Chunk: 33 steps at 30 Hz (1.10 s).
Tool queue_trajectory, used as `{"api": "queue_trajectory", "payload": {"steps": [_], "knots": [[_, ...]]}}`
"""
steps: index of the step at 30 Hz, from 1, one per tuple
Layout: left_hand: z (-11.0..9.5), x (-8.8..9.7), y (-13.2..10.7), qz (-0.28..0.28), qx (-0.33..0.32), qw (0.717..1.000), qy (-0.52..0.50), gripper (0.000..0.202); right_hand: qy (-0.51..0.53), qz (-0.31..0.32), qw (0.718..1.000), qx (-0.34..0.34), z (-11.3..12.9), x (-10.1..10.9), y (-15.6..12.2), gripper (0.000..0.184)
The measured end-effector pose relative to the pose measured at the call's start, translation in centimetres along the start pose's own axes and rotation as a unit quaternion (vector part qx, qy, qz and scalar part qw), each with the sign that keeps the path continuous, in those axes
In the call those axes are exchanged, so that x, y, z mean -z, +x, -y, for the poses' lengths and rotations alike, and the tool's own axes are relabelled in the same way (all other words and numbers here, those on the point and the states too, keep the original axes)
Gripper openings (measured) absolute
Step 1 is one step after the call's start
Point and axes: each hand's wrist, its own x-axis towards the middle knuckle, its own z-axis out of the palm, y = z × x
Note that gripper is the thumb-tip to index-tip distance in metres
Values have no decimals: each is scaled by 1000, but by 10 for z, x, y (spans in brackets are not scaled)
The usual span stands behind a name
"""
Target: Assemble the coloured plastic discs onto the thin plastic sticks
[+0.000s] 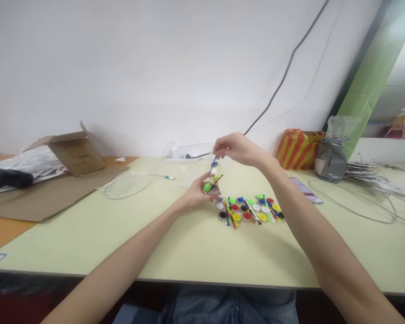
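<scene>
My left hand (pixel 197 193) is raised above the table and holds a small clear plastic container (pixel 214 174), with a green piece and a black stick at its lower end. My right hand (pixel 236 149) is just above it, pinching a thin blue stick (pixel 214 161) between thumb and fingertips. The stick's lower end reaches the top of the container. Just below and in front of both hands lies a group of small round pots (pixel 246 211) with green, blue, red, white, yellow and black lids, with coloured sticks lying across them.
The pale green table (pixel 87 238) holds a coiled clear cable (pixel 126 186), a power strip (pixel 182 158), and a phone (pixel 305 191). A wire loop (pixel 351 202) lies at right, near a grey bag (pixel 334 157) and striped bag (pixel 299 149). A cardboard box (pixel 76 153) stands at left.
</scene>
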Motion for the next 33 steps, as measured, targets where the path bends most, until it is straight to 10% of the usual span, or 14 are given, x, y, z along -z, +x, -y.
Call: {"api": "queue_trajectory", "payload": {"steps": [7,16,24,33], "knots": [[-5,-1,-1,0,-6,1000,14,70,-38,-34,998,-24,-4,8,-2,22],[-6,-4,-3,-6,-6,1000,-15,74,-6,106,992,-75,-15,2,-2,14],[-3,-2,1,-29,-17,999,-27,73,-44,-2,992,-117,-30,-2,0,7],[-5,-4,0,-42,-19,999,-19,70,31,89,994,-62,-35,-9,4,10]]}}
